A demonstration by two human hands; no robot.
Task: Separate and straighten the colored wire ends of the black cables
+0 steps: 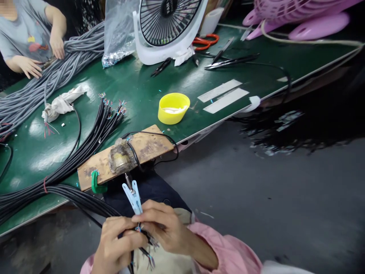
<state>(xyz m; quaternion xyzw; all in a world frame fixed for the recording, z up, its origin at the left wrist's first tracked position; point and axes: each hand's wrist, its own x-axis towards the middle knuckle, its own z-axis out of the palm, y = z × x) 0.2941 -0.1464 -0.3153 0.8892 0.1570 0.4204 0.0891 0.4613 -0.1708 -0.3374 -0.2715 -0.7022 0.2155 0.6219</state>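
Observation:
My left hand point(119, 241) is closed around a black cable, with thin coloured wires point(138, 228) showing at its fingertips. My right hand point(165, 224) pinches at those same wires, its fingertips at the lower end of a light blue clothespin point(137, 204). A dark, metal-ended piece point(128, 180) reaches from the wooden board point(151, 142) to between the clothespin's upper arms. Below my fingers hang more black cable ends point(148, 258) with stripped, coloured wires. A stained, lumpy block point(121, 158) sits on the board. What lies inside my fingers is partly hidden.
A green clamp point(97, 182) grips the board's left end. Bundled black cables point(85, 152) cross the green table point(137, 83). A yellow cup point(173, 108), white fan point(154, 57), orange-handled scissors point(207, 42) and tweezers point(230, 61) stand or lie beyond. Another person's hands rest by grey cables point(62, 72).

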